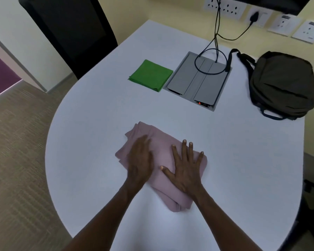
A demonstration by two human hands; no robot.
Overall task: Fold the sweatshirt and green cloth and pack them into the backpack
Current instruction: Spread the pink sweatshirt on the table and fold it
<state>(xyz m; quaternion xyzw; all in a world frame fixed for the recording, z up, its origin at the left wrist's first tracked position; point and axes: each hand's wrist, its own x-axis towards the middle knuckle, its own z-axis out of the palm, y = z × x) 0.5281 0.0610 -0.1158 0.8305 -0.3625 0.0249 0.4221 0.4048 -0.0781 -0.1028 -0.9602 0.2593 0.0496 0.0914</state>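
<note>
A pink sweatshirt (161,142) lies folded into a thick bundle on the white table (98,124), near its front. My left hand (140,160) rests flat on the bundle's left part, slightly blurred. My right hand (186,167) presses flat on its right part with fingers spread. Neither hand grips anything. A green cloth (151,75) lies folded into a neat square farther back, apart from my hands. A dark olive backpack (283,84) lies at the table's right edge, its straps trailing to the left; I cannot tell whether it is unzipped.
A grey cable hatch (194,84) is set into the table between the green cloth and the backpack, with black cables (216,42) running up to wall sockets. A black chair (71,33) stands behind the table at the left. Carpet floor lies to the left.
</note>
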